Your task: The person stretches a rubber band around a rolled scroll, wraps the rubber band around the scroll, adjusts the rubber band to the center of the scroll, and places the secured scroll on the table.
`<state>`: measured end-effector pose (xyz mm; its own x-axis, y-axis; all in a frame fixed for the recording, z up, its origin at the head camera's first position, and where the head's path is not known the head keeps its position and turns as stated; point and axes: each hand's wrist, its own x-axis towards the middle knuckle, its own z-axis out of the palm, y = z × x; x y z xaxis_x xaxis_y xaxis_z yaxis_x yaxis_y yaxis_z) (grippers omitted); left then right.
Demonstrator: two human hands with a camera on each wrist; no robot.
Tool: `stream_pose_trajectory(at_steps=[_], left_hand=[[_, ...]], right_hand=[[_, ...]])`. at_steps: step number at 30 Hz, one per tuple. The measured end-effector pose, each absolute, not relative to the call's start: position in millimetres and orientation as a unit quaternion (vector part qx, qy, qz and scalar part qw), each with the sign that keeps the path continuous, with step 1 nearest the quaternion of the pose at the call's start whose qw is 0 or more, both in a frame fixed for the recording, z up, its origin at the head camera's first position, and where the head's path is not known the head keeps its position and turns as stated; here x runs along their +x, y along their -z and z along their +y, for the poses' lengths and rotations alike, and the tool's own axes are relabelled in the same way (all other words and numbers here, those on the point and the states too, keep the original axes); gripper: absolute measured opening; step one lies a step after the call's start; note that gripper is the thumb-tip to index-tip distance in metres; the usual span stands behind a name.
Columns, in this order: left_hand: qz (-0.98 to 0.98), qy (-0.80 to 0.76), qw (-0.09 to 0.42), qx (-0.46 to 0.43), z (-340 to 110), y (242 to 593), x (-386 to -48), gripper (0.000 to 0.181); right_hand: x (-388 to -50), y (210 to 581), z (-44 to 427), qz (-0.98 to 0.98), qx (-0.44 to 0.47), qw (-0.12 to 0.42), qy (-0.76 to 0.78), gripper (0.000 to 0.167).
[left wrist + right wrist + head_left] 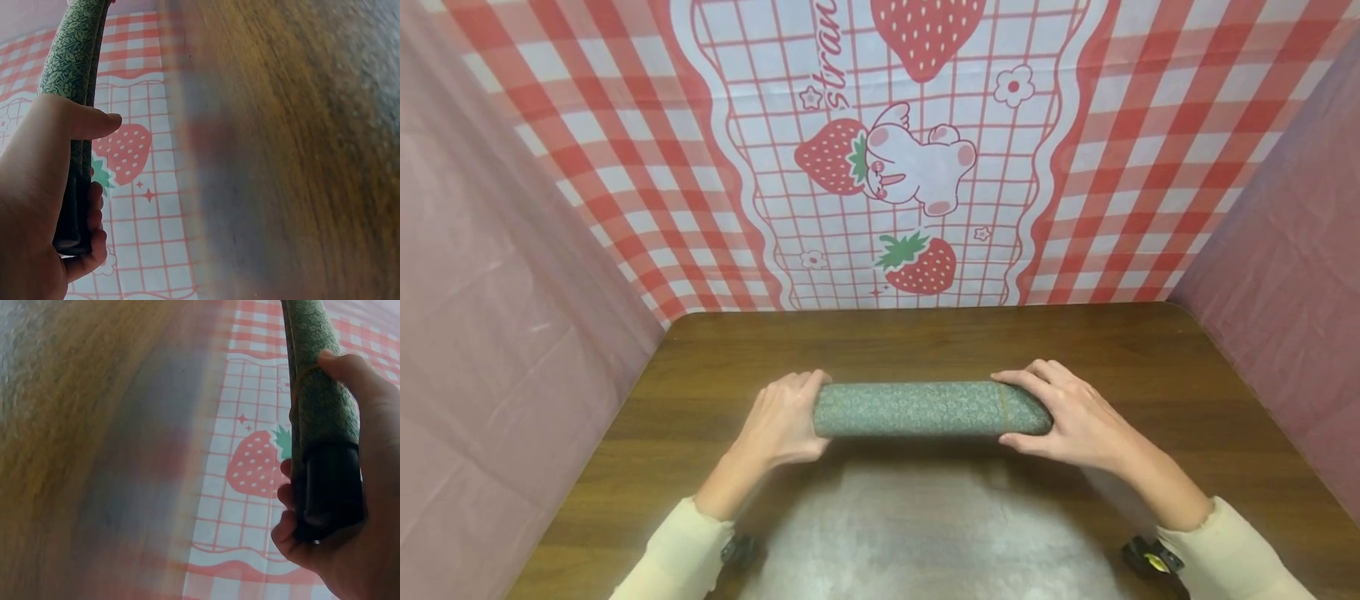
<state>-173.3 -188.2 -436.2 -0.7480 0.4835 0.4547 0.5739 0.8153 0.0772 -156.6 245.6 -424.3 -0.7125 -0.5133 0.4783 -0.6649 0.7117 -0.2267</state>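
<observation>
A long green roll (910, 409) with a small floral pattern lies crosswise between my two hands, just above the table. A thin yellowish band (1004, 408) circles it near its right end. My left hand (784, 417) grips the left end, thumb on the near side and fingers round the far side. The other end is held likewise by my right hand (1075, 412). In the right wrist view a black end piece (331, 487) shows inside the palm; the left wrist view shows a dark end (74, 219) too. What the roll is inside cannot be told.
Brown wood-grain table (655, 475) lies beneath, with a bright glare near its front. A red-and-white checked cloth with strawberries (917, 167) hangs behind. Pink curtains (490, 333) close off both sides. Dark wrist devices (1153, 554) sit by the sleeves.
</observation>
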Motion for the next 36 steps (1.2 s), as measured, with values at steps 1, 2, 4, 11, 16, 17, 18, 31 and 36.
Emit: stream_pose_trajectory(at_steps=[1,2,4,11,16,17,18,31,36], left_hand=[[-0.929,0.106,0.213,-0.285,-188.4,436.6,-173.3,0.067],[-0.928,0.105,0.214,-0.285,-188.4,436.8,-173.2,0.067],[-0.928,0.104,0.214,-0.285,-188.7,437.2,-173.0,0.066],[-0.929,0.102,0.213,-0.286,-189.7,436.4,-172.7,0.066],[-0.930,0.101,0.211,-0.284,-189.2,435.3,-173.5,0.068],[-0.930,0.101,0.210,-0.284,-188.9,435.3,-173.8,0.068],[-0.931,0.100,0.209,-0.284,-188.5,435.3,-174.1,0.068],[-0.931,0.095,0.207,-0.283,-189.5,435.7,-172.3,0.069],[-0.932,0.094,0.209,-0.281,-189.8,435.9,-171.2,0.069]], right_hand=[[-157.0,424.1,246.5,-0.903,0.327,0.188,-0.203,0.082],[-157.3,424.0,247.4,-0.902,0.329,0.182,-0.210,0.082],[-157.6,423.9,248.5,-0.900,0.330,0.175,-0.224,0.080],[-155.3,425.1,244.1,-0.900,0.322,0.193,-0.221,0.073],[-152.8,427.1,239.3,-0.905,0.305,0.198,-0.220,0.072],[-152.5,427.6,238.7,-0.907,0.301,0.198,-0.219,0.072],[-152.5,428.0,238.2,-0.908,0.297,0.198,-0.219,0.072],[-152.2,426.2,236.5,-0.918,0.286,0.166,-0.219,0.074],[-151.0,424.5,233.7,-0.920,0.279,0.175,-0.211,0.075]])
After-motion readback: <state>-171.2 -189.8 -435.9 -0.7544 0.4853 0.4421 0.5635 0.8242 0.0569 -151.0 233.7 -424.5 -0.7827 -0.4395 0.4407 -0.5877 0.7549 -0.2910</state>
